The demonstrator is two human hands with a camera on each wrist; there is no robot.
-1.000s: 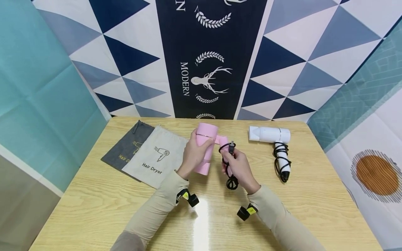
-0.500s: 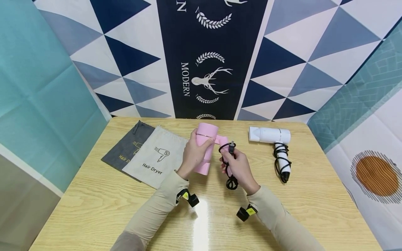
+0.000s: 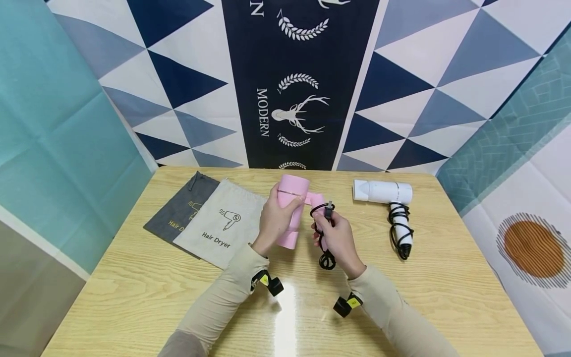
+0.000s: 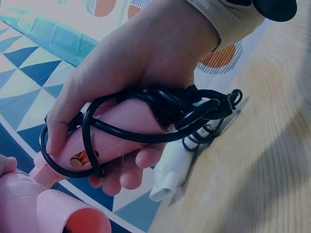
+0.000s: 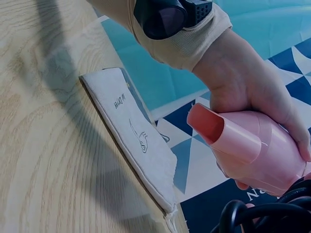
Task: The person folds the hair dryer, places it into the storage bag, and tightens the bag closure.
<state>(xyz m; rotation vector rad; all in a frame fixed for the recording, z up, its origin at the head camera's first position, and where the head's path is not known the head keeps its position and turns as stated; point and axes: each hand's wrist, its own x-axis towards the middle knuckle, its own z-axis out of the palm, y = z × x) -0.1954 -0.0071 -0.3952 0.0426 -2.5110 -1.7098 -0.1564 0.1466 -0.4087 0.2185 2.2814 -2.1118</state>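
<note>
A pink hair dryer (image 3: 293, 184) is held up between both hands over the middle of the table. My left hand (image 3: 273, 220) grips its barrel, with the thumb across the near side. In the right wrist view that same hand (image 5: 252, 87) wraps the barrel, and the nozzle (image 5: 228, 133) points towards the camera. My right hand (image 3: 341, 240) holds the handle, together with the black cord (image 3: 327, 260) wound loosely round it. The plug (image 3: 328, 210) sticks up by the right thumb. The left wrist view shows the right fingers (image 4: 131, 172) curled under the handle (image 4: 121, 124).
A light hair dryer bag (image 3: 227, 223) overlaps a dark grey bag (image 3: 167, 213) on the left of the wooden table (image 3: 147, 307). At the right lies a white hair dryer (image 3: 383, 192), its black cord wrapped round the handle. Patterned cloth (image 3: 294, 74) hangs behind the table.
My right hand and wrist have shifted very slightly left, and the cord's hanging loops with them. Both hands keep the same hold on the pink hair dryer.
</note>
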